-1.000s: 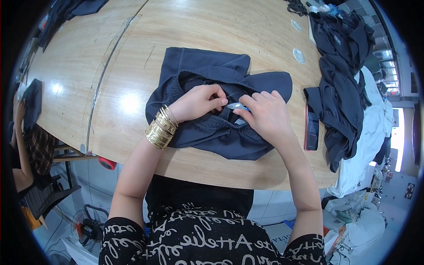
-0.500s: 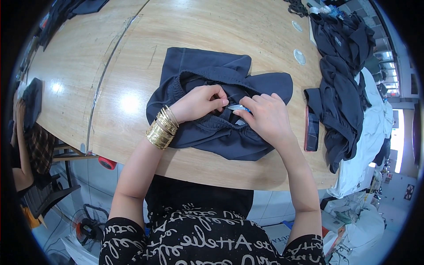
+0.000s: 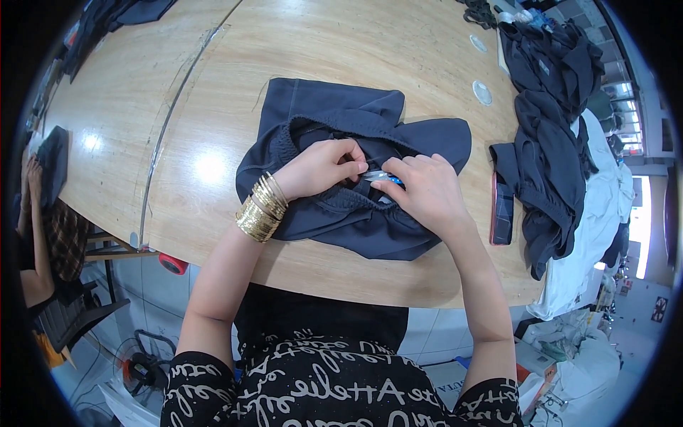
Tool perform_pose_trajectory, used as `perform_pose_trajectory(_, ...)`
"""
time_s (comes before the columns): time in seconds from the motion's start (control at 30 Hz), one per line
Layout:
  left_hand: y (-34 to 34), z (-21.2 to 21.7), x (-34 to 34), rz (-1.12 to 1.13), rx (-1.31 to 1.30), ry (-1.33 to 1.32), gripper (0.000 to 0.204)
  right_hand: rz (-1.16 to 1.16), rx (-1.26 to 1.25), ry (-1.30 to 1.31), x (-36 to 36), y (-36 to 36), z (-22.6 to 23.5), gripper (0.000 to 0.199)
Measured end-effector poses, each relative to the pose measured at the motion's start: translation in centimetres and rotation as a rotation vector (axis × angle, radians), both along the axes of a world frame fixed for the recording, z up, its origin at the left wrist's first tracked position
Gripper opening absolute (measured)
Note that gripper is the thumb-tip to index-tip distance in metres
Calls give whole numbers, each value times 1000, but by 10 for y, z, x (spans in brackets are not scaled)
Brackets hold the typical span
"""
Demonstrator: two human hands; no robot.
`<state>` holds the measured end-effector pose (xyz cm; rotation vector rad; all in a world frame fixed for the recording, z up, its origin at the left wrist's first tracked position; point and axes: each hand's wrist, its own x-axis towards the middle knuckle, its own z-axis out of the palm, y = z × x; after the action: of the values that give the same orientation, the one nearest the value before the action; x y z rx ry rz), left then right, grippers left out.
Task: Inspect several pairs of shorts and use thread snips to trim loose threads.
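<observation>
Dark navy shorts (image 3: 334, 96) with a gathered elastic waistband lie on the table, the waist opening spread toward me. My left hand (image 3: 324, 169), gold bangles on its wrist, is over the opening with thumb and fingertips pinched together; whatever they grip, a thread or a bit of fabric, is too small to make out. My right hand (image 3: 430, 192) is closed around small thread snips (image 3: 393, 179) with blue handles. Their metal blades point left, at the left fingertips. Part of the snips is hidden by my fingers.
On the right, a phone (image 3: 502, 212) lies beside a heap of dark garments (image 3: 548, 156), with white cloth (image 3: 594, 206) beyond. The wooden table (image 3: 213, 206) has a seam on the left. Another person's hand (image 3: 33, 174) handles dark cloth at the far left.
The snips have tilted a little in my right hand, and their blades reach closer to the left fingertips. My left hand stays nearly where it was.
</observation>
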<state>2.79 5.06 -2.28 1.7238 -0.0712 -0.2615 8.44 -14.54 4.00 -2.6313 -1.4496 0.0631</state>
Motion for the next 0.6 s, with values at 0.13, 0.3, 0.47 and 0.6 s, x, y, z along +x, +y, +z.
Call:
perform_pose_trajectory(0.13,-1,-1,0,4,2,-16,20,3,1,4,0,-1,-2,26)
perform_pose_trajectory(0.3,0,-3,-3,18,-132,57,19,7,24,-2,-1,-2,1,26)
perform_pose_trajectory(0.47,15,49,-54,21,-233,-67,15,-339,292,129,-2,-29,30,30)
perform_pose_trajectory(0.6,52,107,-98,-624,-5,273,15,-603,499,71,4,-91,29,26)
